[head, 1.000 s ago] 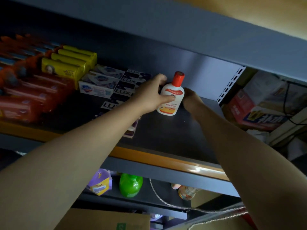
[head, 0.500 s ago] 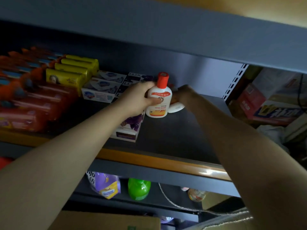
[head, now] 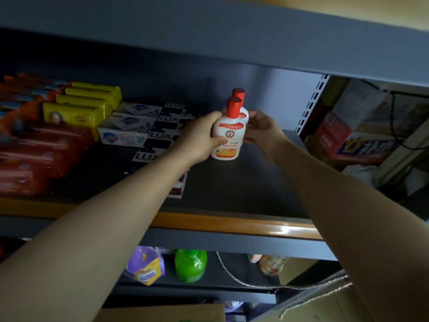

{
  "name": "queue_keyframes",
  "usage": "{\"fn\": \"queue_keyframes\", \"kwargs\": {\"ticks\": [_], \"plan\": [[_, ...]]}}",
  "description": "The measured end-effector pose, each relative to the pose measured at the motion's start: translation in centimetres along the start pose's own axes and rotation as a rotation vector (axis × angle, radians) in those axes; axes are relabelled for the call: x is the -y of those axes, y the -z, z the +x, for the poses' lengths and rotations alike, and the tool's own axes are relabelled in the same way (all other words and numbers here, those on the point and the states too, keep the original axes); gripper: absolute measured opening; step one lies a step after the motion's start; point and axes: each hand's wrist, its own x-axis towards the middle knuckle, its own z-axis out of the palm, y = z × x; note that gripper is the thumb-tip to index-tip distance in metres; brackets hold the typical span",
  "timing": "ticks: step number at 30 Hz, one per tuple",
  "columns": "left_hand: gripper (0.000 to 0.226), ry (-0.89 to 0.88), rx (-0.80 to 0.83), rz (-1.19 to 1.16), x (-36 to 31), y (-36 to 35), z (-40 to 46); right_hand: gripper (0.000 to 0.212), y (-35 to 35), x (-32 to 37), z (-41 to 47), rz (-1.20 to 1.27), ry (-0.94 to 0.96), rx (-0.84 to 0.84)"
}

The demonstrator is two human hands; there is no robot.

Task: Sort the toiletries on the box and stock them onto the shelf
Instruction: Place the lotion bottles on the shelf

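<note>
Two white lotion bottles with red caps stand upright, one behind the other, on the dark shelf (head: pixel 243 189). My left hand (head: pixel 199 138) grips the front bottle (head: pixel 228 138) from its left side. My right hand (head: pixel 262 129) curls round the rear bottle (head: pixel 241 105), which the front one mostly hides. Both arms reach in over the shelf's orange front edge.
Black LUX soap boxes (head: pixel 162 135), white soap boxes (head: pixel 126 132), yellow packs (head: pixel 76 112) and red packs (head: pixel 39 156) fill the shelf's left. A green bottle (head: pixel 190 266) and purple pouch (head: pixel 145 267) sit on the shelf below. Cardboard box flaps (head: pixel 320 303) lie at the bottom right.
The rear bottle, lying on its side half a second ago, now stands upright behind the front one. My left hand has kept its hold on the front bottle.
</note>
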Motion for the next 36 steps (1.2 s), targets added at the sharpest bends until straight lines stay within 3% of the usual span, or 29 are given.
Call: {"fn": "queue_keyframes", "kwargs": {"ticks": [7, 13, 16, 19, 24, 27, 32, 36], "plan": [[0.050, -0.017, -0.107, 0.198, -0.5, -0.5, 0.3, 0.025, 0.1, -0.1, -0.6, 0.026, -0.111, -0.006], [0.072, -0.044, -0.080, 0.317, -1.2, 0.0, -1.5, 0.023, 0.7, 0.8, -2.8, -0.263, -0.161, -0.127], [0.056, -0.212, -0.084, 0.457, -2.4, 1.1, -4.9, 0.012, 0.3, 3.1, -6.4, -0.334, -0.048, -0.113], [0.037, -0.417, -0.062, 0.423, -3.2, 2.0, -9.4, 0.020, -0.7, 5.3, -11.3, -0.264, 0.025, -0.098], [0.023, -0.570, 0.023, 0.282, -1.7, 1.8, -17.6, 0.011, -2.7, 5.3, -20.5, -0.212, -0.049, 0.030], [0.023, -0.462, 0.151, 0.190, 1.7, 0.7, -23.1, 0.014, -4.4, 2.2, -25.3, -0.226, -0.157, 0.055], [0.023, -0.089, 0.464, 0.082, 8.2, -1.6, -31.9, 0.014, -7.5, -7.5, -32.9, -0.419, -0.411, 0.099], [0.025, 0.148, 0.541, 0.142, 12.0, -2.9, -37.0, 0.032, -10.1, -13.7, -36.4, -0.496, -0.517, 0.191]]}}
